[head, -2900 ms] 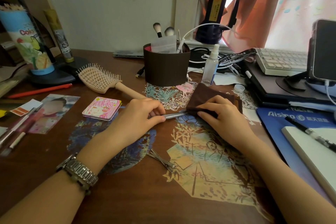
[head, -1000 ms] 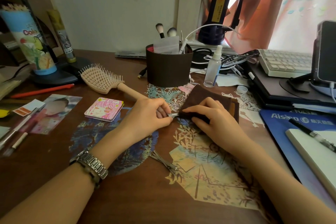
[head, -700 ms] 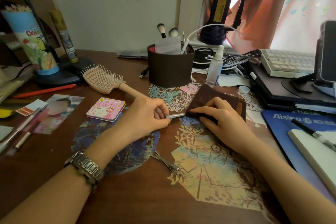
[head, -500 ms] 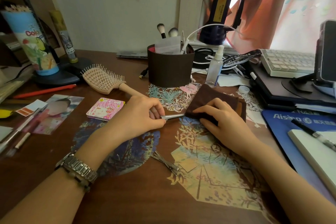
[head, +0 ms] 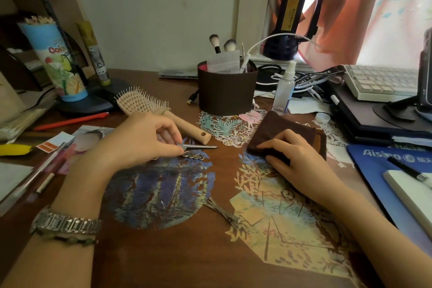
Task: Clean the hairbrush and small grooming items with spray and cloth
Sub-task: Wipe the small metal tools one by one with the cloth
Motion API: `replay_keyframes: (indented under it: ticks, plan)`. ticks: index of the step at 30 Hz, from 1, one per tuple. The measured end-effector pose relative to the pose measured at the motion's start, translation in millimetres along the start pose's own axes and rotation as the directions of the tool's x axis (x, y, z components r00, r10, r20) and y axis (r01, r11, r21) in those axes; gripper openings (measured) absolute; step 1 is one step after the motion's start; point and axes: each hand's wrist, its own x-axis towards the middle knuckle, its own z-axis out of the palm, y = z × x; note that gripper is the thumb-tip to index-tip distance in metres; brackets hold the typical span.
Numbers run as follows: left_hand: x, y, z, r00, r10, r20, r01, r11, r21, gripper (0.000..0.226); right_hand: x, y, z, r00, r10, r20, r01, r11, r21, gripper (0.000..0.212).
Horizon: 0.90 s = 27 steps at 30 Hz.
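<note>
My left hand (head: 138,142) pinches a slim silver metal tool (head: 203,146) that points right, just above a small ornate silver clip (head: 194,155) lying on the desk. My right hand (head: 297,154) grips the folded brown cloth (head: 287,127) at its near edge, fingers curled over it. A gap of bare desk separates the tool tip from the cloth. The beige hairbrush (head: 142,101) lies behind my left hand, its handle running right. A clear spray bottle (head: 284,91) stands upright behind the cloth. Two plain metal hair clips (head: 224,213) lie near the desk's middle.
A brown holder (head: 226,93) with makeup brushes stands at the back centre. A colourful pencil tube (head: 58,61) and red pen (head: 70,120) are on the left. A keyboard (head: 381,84), blue mouse pad (head: 378,170) and notepad (head: 411,192) fill the right side. A small white cap (head: 323,117) lies by the cloth.
My left hand has drawn the metal tool leftward out of the cloth, and it now covers the pink compact. My right hand stays on the cloth.
</note>
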Motion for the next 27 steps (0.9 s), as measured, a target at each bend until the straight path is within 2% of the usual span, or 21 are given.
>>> replay_keyframes:
  ticks: [3,7,14,21,27]
  plan:
    - [-2.5,-3.4,-4.8,0.999,-0.031,0.027,0.030,0.999,0.045,0.014,0.0,0.6,0.2,1.000,0.000,0.000,0.000,1.000,-0.002,0.030]
    - [-4.5,-8.0,-9.8,0.999,-0.050,0.006,0.050,0.999,-0.005,0.015,0.5,0.6,0.5,1.000,-0.003,-0.001,0.003,1.000,-0.002,0.031]
    - [-6.7,-9.6,-10.4,0.995,-0.030,0.098,0.028,0.999,0.021,0.024,0.5,0.0,0.2,1.000,-0.003,-0.001,0.003,1.000,0.009,0.030]
    - [-4.5,-8.3,-6.9,0.973,-0.074,0.218,0.082,0.996,-0.030,0.027,-0.1,-0.4,-0.2,1.000,0.002,0.006,-0.002,1.000,0.009,0.031]
    - [-5.6,-5.4,-7.5,0.993,0.003,0.122,-0.003,1.000,0.003,0.026,0.2,-0.8,-0.8,1.000,0.007,0.016,-0.007,1.000,0.011,0.031]
